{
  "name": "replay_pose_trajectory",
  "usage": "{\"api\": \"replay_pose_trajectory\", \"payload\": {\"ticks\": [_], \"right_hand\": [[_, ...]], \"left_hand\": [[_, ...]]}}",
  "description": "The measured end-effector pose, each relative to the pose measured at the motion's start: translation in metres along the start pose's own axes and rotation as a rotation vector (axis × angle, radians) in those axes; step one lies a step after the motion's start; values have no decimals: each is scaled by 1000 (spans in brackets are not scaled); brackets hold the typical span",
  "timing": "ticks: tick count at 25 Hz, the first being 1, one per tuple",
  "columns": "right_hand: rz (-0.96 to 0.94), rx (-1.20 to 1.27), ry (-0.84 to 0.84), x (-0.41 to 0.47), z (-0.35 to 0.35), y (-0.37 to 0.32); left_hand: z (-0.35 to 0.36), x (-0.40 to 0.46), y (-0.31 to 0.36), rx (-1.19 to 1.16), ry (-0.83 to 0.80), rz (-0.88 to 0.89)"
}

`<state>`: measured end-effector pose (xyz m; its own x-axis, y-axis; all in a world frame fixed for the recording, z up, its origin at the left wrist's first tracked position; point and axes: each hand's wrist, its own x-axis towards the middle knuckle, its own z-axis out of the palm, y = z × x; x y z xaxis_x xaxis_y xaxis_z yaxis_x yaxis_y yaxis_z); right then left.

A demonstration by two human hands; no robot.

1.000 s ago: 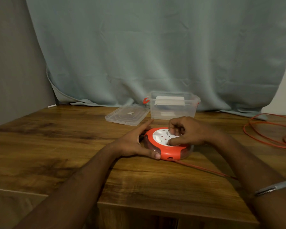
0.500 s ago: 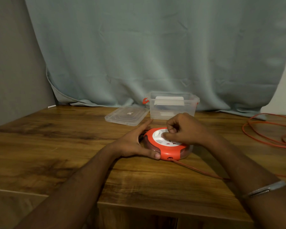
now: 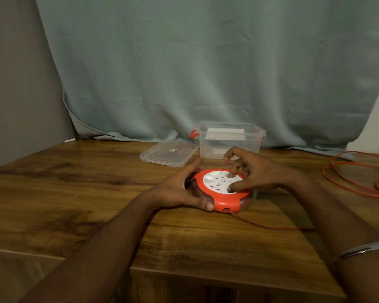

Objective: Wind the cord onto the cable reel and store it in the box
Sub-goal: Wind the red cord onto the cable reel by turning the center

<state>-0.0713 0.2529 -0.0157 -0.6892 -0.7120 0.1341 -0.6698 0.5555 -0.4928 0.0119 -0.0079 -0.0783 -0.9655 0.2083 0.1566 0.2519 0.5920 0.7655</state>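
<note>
The reel [image 3: 222, 191], a flat round orange case with a white socket face on top, lies on the wooden counter [image 3: 96, 193] near its front edge, just in front of the box [image 3: 230, 139]. The left hand [image 3: 179, 189] cups the reel's left side: the thumb wraps round the near rim, touching the orange edge, while the straight fingers reach along the far side. The right hand [image 3: 256, 173] rests on top of the reel with curled fingers; one fingertip presses down into the white face near its middle and the thumb presses on the face's near right part, with the index finger lifted clear above. A thin metal bangle [image 3: 363, 249] sits on the right forearm. The orange cord [image 3: 260, 224] leaves a small hole in the reel's near rim and runs rightward across the counter, passing under the right forearm; more of it lies in loose loops at the counter's far right edge, well apart from the reel. The clear box stands open and upright against the grey-blue curtain [image 3: 206, 73], with an orange latch showing on its left end and something white inside. Its clear lid [image 3: 170, 153] lies flat on the counter just left of it, apart from the reel.
</note>
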Motion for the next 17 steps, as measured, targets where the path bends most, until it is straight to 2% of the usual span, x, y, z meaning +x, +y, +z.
{"api": "replay_pose_trajectory", "payload": {"ticks": [11, 17], "right_hand": [[-42, -252, 97, 4, 17, -12], [-124, -259, 164, 10, 24, -16]], "left_hand": [[1, 0, -2, -5, 11, 0], [0, 0, -2, -18, -5, 12]]}}
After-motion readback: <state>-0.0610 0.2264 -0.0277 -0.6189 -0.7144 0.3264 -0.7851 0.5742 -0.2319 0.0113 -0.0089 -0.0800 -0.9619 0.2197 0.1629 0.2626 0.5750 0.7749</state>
